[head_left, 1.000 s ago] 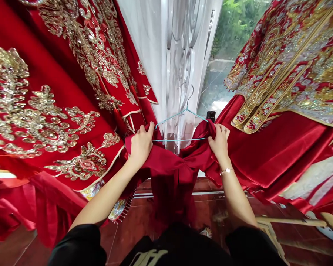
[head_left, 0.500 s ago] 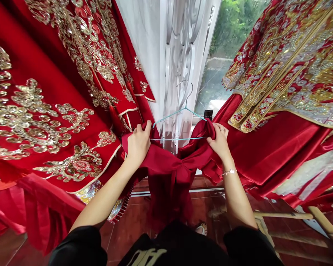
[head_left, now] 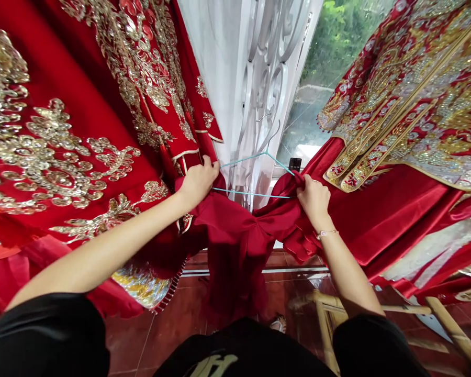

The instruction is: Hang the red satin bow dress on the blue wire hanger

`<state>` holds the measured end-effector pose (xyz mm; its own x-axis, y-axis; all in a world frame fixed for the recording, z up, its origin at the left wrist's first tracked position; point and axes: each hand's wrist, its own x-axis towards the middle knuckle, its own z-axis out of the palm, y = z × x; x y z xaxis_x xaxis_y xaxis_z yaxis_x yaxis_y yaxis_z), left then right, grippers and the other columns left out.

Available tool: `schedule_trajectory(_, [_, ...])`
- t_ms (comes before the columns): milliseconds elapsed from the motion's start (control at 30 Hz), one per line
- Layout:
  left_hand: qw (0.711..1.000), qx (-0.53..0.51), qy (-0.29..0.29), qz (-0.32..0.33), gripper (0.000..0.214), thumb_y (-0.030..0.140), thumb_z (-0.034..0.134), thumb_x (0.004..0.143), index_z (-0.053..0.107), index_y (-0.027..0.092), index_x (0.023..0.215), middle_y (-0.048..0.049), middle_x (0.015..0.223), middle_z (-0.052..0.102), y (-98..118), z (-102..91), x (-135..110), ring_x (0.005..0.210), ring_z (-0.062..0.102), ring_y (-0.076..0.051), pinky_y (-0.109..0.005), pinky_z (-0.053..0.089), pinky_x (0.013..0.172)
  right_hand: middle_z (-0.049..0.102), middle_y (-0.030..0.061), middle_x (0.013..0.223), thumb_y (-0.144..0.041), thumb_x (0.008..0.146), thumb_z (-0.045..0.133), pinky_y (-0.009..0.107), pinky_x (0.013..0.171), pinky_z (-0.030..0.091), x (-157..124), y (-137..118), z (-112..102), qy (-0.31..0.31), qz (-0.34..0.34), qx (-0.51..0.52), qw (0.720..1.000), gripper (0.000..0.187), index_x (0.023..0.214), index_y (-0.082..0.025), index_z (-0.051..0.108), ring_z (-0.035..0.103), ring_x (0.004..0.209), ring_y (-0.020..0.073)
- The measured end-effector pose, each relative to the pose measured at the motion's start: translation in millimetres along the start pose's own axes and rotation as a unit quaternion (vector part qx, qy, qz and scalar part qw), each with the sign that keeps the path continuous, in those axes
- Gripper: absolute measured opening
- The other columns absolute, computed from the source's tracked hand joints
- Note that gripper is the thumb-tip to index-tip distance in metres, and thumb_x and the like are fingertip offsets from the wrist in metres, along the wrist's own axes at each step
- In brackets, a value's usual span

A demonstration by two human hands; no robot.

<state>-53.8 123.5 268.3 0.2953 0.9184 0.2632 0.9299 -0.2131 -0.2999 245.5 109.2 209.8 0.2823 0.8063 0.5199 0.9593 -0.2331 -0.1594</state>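
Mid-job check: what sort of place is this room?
Probably a bridal-wear shop or dressing room: red gold-embroidered gowns hang on both sides, with a teal wire hanger by a curtained window.

The left hand [head_left: 198, 183] and the right hand [head_left: 314, 201] are both curled shut in a grip, well apart at about the same height, the left arm [head_left: 102, 246] stretching long and low behind its grip, the right forearm [head_left: 345, 272] rising steeply below its grip.
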Motion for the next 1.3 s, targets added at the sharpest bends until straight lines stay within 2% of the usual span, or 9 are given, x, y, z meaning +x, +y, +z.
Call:
schedule_trajectory(267, [0.995, -0.098, 0.013, 0.003, 0.039, 0.016, 0.048, 0.09, 0.058, 0.011, 0.128, -0.0129, 0.112, 0.07, -44, -14.3, 13, 0.11, 0.067, -0.03, -0.044, 0.052, 0.095, 0.069, 0.0069, 0.069, -0.024, 0.076, 0.062, 0.034, 0.071, 0.045, 17, 33, -22, -0.038, -0.045, 0.058, 0.997, 0.014, 0.079, -0.019, 0.075, 0.066, 0.076, 0.0253])
schedule_trajectory(467, [0.982, -0.134, 0.062, -0.117, 0.033, 0.015, 0.045, 0.091, 0.065, 0.011, 0.116, -0.0152, 0.134, 0.063, -55, 0.3, 4, 0.116, 0.064, -0.032, -0.042, 0.053, 0.096, 0.05, -0.0023, 0.051, -0.024, 0.064, 0.061, 0.028, 0.059, 0.036, 18, 56, -8, -0.041, 0.07, 0.234, 0.969, 0.013, 0.053, -0.02, 0.056, 0.046, 0.055, 0.0135])
schedule_trajectory(567, [0.973, -0.186, 0.081, -0.107, 0.032, 0.013, 0.042, 0.092, 0.066, 0.013, 0.113, -0.0106, 0.145, 0.057, -53, 3.8, -9, 0.124, 0.061, -0.032, -0.047, 0.053, 0.1, 0.046, -0.0053, 0.051, -0.027, 0.058, 0.061, 0.025, 0.054, 0.033, 4, 70, 7, -0.019, 0.154, 0.39, 0.908, 0.012, 0.054, -0.02, 0.052, 0.039, 0.053, 0.0095])
schedule_trajectory(700, [0.955, -0.256, 0.076, -0.129, 0.032, 0.011, 0.044, 0.09, 0.068, 0.018, 0.111, -0.01, 0.155, 0.046, -37, 17.7, -43, 0.135, 0.053, -0.034, -0.053, 0.052, 0.103, 0.039, -0.0096, 0.048, -0.031, 0.049, 0.063, 0.022, 0.047, 0.027, -38, 80, 33, 0.012, 0.271, 0.603, 0.75, 0.022, 0.054, -0.021, 0.044, 0.032, 0.048, 0.006])
schedule_trajectory(833, [0.945, -0.3, 0.014, -0.133, 0.033, 0.012, 0.043, 0.089, 0.073, 0.022, 0.099, -0.0094, 0.143, 0.055, -8, 73.6, -91, 0.128, 0.06, -0.028, -0.044, 0.053, 0.105, 0.041, -0.0095, 0.047, -0.035, 0.049, 0.063, 0.022, 0.045, 0.033, -97, 73, 55, 0.005, 0.283, 0.641, 0.713, 0.024, 0.056, -0.022, 0.043, 0.035, 0.045, 0.0071])
schedule_trajectory(967, [0.929, -0.277, -0.188, -0.157, 0.043, 0.012, 0.037, 0.092, 0.075, 0.023, 0.108, -0.011, 0.14, 0.057, 16, 156.7, -138, 0.11, 0.071, -0.025, -0.038, 0.055, 0.096, 0.053, -0.0065, 0.053, -0.03, 0.05, 0.066, 0.023, 0.052, 0.039, -140, 57, 68, 0.0, 0.29, 0.652, 0.7, 0.018, 0.059, -0.019, 0.054, 0.043, 0.051, 0.0088])
schedule_trajectory(1067, [0.9, -0.273, -0.324, -0.104, 0.045, 0.009, 0.036, 0.09, 0.075, 0.025, 0.105, -0.0096, 0.141, 0.055, 25, 209.4, -173, 0.111, 0.071, -0.025, -0.037, 0.052, 0.098, 0.055, -0.0061, 0.056, -0.025, 0.053, 0.067, 0.023, 0.057, 0.039, -152, 41, 67, 0.003, 0.294, 0.65, 0.701, 0.014, 0.059, -0.018, 0.057, 0.044, 0.056, 0.0092])
schedule_trajectory(1200, [0.869, -0.328, -0.369, 0.016, 0.036, -0.002, 0.042, 0.075, 0.068, 0.021, 0.084, -0.0067, 0.128, 0.063, 42, 252.2, -220, 0.128, 0.058, -0.019, -0.028, 0.042, 0.108, 0.055, -0.0058, 0.059, -0.023, 0.057, 0.067, 0.024, 0.059, 0.038, -155, 22, 54, -0.017, 0.279, 0.657, 0.7, 0.012, 0.062, -0.018, 0.058, 0.043, 0.059, 0.0099])
schedule_trajectory(1300, [0.833, -0.41, -0.368, -0.047, 0.023, 0.001, 0.045, 0.074, 0.053, 0.02, 0.065, -0.0046, 0.097, 0.067, 64, 264.3, -243, 0.102, 0.066, -0.019, -0.028, 0.047, 0.096, 0.052, -0.0064, 0.059, -0.022, 0.058, 0.067, 0.023, 0.058, 0.036, -158, 12, 43, -0.025, 0.272, 0.662, 0.698, 0.013, 0.062, -0.019, 0.056, 0.041, 0.059, 0.0095])
